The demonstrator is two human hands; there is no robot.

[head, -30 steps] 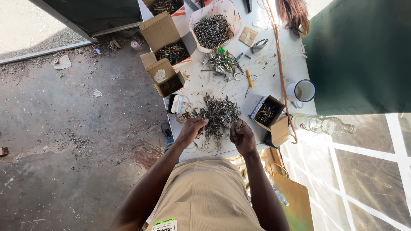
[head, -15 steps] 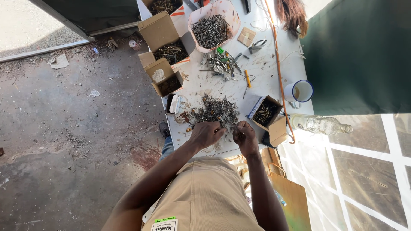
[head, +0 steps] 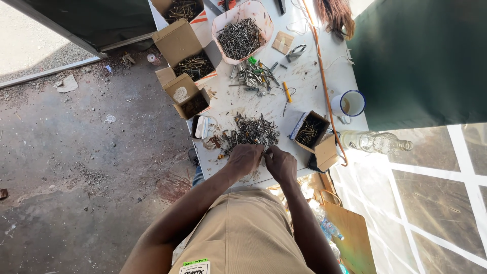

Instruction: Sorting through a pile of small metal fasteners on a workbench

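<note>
- Fingers of the left hand [head: 245, 157] were curled down into the near edge of the pile of nails and screws [head: 249, 132]; whether they pinched a piece could not be told.
- Right hand [head: 280, 163] sat just beside the left, knuckles up, fingers bent inward at the same near edge; its grasp was hidden too.
- The pile lay directly ahead of both hands, spread crosswise on the table, long axis running left to right. Left hand was the nearer, touching it.
- Right of the pile: a small open cardboard box [head: 309, 131] holding dark fasteners, near but apart.
- Left of the pile: two more open cartons [head: 188, 96] along the table's edge.
- Farther back: a scatter of mixed hardware [head: 253, 76], then a pink bowl [head: 240, 31] full of long nails.
- An enamel mug [head: 349, 104] and a clear glass bottle [head: 373, 142] lying on its side stood at the right edge.
- Surface was a white table [head: 309, 76], scuffed and dusty; bare concrete floor [head: 76, 167] to the left, sunlit.
</note>
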